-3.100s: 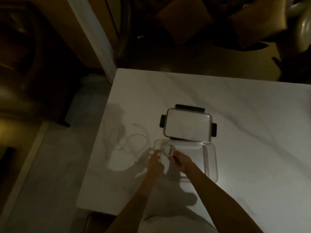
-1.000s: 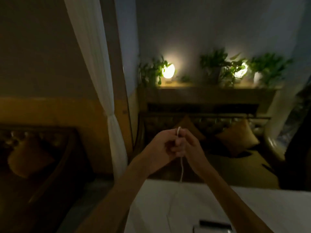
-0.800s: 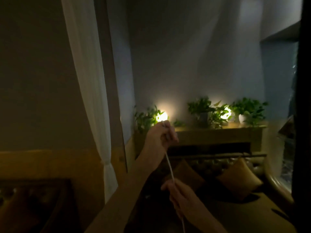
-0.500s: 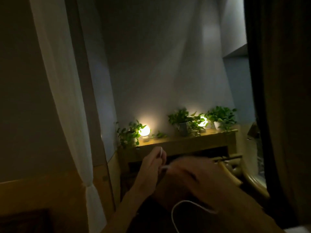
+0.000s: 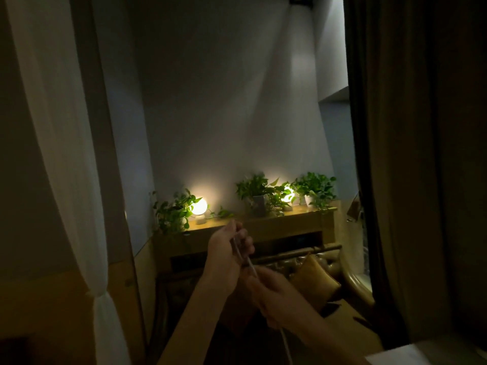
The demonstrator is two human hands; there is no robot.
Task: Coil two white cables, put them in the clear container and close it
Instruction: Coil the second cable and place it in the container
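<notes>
The room is dim and the camera looks up at the far wall. My left hand (image 5: 226, 262) is raised in front of me and pinches one end of a thin white cable (image 5: 249, 262). The cable runs down and to the right into my right hand (image 5: 274, 299), which is closed around it lower down. Below the right hand the cable hangs on towards the bottom edge of the frame. The clear container, its lid and the other cable are out of view. A white corner of the table (image 5: 432, 355) shows at the bottom right.
A wooden shelf (image 5: 263, 227) ahead carries two glowing round lamps (image 5: 199, 206) and several potted plants (image 5: 259, 192). A sofa with yellow cushions (image 5: 313, 281) stands below it. A white curtain (image 5: 60, 154) hangs at the left, a dark curtain (image 5: 421, 154) at the right.
The camera has swung up from the table to the wall. My hands lifted the second cable off the table; the right hand has now slid down it, drawing it taut below the left.
</notes>
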